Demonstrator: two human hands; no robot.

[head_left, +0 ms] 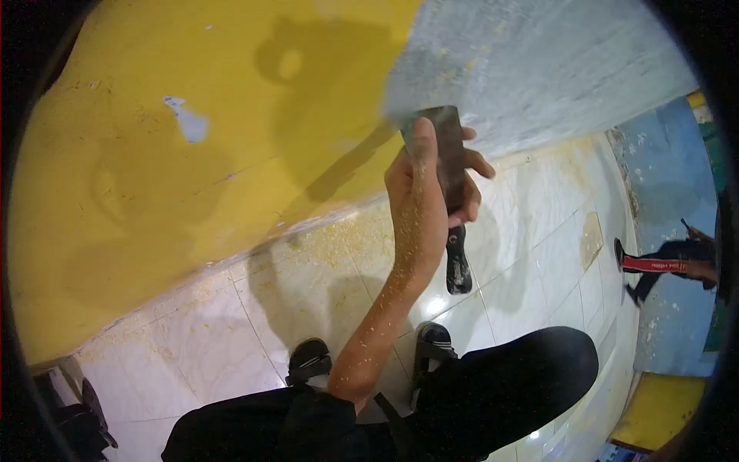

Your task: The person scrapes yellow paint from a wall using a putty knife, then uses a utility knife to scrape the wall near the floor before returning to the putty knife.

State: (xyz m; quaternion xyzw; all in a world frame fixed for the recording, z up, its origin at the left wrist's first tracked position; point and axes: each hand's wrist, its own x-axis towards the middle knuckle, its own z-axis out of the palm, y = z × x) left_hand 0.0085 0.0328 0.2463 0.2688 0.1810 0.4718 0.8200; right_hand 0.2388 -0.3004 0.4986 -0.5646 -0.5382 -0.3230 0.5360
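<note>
My left hand [419, 181] is raised in front of the wall, closed around the dark, wide blade of a scraper [454, 165]. The thumb lies along the blade's near face, and fingertips come out past its right side. Below the hand, the scraper's black handle [459, 266] points down, with pale smears on it. Yellowish flecks cover my forearm. Behind the hand, the wall's yellow paint [192, 192] meets a bare grey patch [539, 69]. My right hand is out of view.
Yellow flakes [331, 242] lie on the pale tiled floor [231, 346] along the wall's foot. My sandalled feet [310, 358] stand below. At right, another person [670, 266] is near a blue wall [662, 177]. A tan piece [591, 240] lies on the tiles.
</note>
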